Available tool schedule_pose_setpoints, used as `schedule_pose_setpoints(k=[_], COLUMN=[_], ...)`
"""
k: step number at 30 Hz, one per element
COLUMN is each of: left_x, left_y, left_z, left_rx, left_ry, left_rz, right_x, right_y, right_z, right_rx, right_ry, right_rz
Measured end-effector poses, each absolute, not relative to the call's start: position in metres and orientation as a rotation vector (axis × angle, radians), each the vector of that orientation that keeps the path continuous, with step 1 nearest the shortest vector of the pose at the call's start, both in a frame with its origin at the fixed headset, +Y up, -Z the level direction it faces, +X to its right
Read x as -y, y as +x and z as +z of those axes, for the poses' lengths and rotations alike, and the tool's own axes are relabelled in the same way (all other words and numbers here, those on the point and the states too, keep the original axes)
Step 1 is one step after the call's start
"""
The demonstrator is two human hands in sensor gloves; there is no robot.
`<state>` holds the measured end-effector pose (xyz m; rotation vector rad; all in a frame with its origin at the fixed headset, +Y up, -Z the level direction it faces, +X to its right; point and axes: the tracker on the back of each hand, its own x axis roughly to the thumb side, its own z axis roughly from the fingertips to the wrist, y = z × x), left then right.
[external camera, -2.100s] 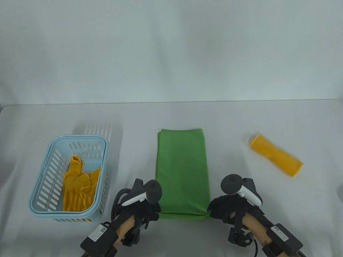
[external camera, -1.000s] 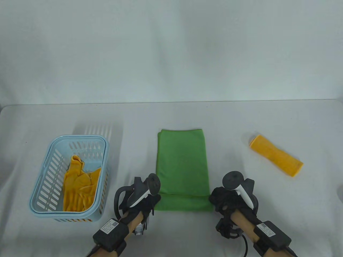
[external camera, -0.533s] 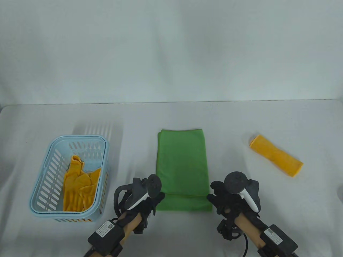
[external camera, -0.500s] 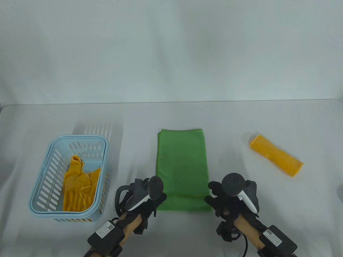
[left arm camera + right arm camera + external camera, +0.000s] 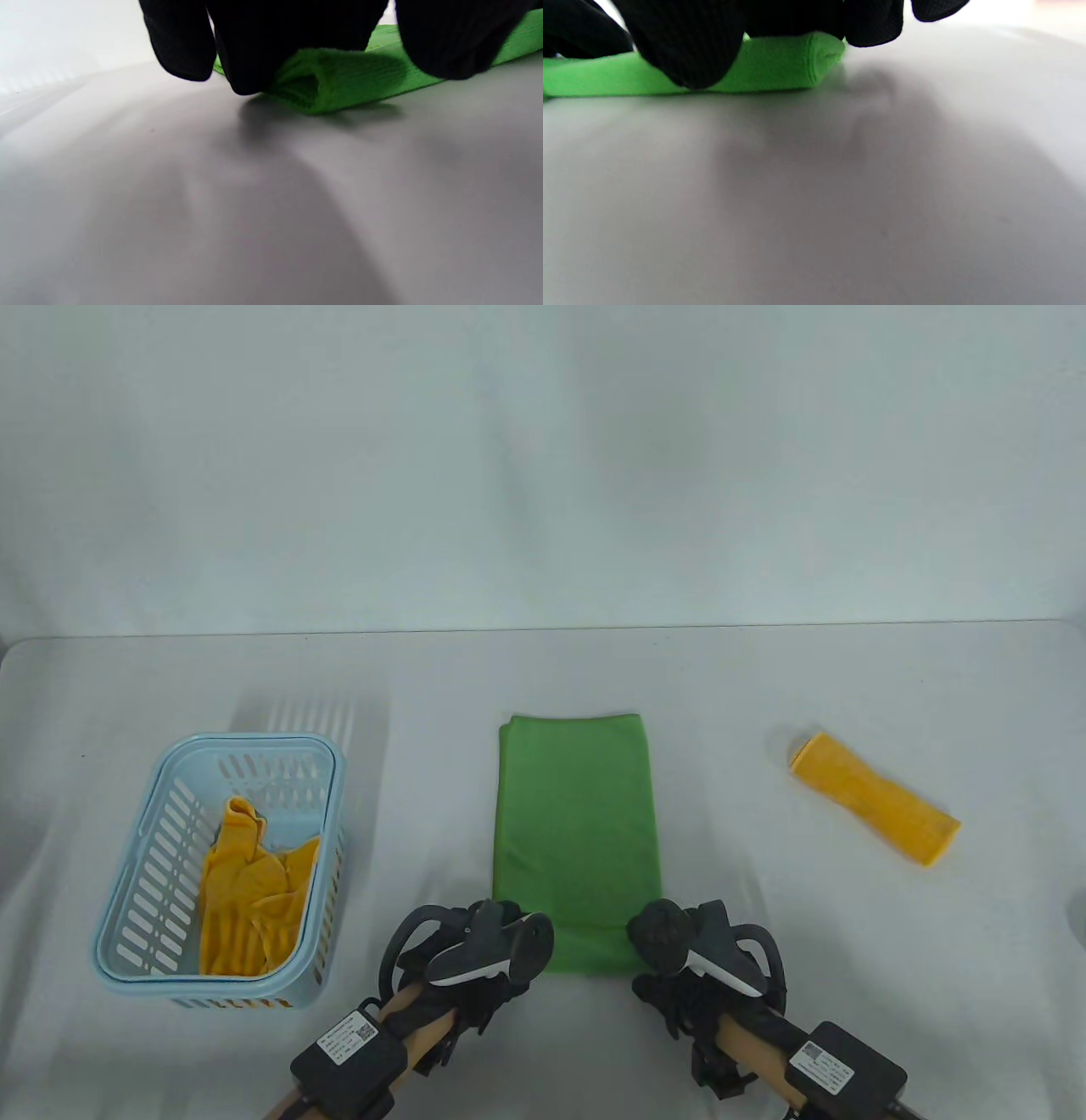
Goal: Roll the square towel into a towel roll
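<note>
The green towel [image 5: 577, 823] lies folded as a long strip in the middle of the table, running away from me. Its near end [image 5: 590, 954] is turned over into a small roll. My left hand [image 5: 509, 963] grips the roll's left end [image 5: 335, 80], fingers [image 5: 254, 51] on top and thumb in front. At the roll's right end [image 5: 785, 61] my right hand [image 5: 657, 976] grips the same way, its fingers [image 5: 687, 46] curled over the cloth. In the table view the trackers hide most of both hands.
A light blue slotted basket [image 5: 127, 899] at the left holds crumpled yellow towels [image 5: 250, 891]. A rolled yellow towel [image 5: 874, 797] lies at the right. The table's far edge [image 5: 543, 630] meets a white backdrop.
The towel's near edge was folded over, then turned into a thicker roll. Both hands have moved inward over the roll's ends and tipped forward.
</note>
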<state>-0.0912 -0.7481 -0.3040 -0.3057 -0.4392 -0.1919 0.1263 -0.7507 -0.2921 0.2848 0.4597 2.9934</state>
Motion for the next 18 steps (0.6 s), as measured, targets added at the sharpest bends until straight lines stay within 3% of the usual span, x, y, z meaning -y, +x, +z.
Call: schedule_pose_setpoints(k=[11, 18], left_x=[0.757, 0.757], left_y=[-0.097, -0.094], left_z=[-0.307, -0.309], left_rx=[0.401, 0.392], left_ry=[-0.302, -0.283], left_rz=[-0.189, -0.209], right_x=[0.756, 0.746], right_y=[0.123, 0.137], right_z=[-0.295, -0.306], right_rx=[-0.192, -0.278], right_ry=[0.294, 0.234], right_rz=[3.085, 2.921])
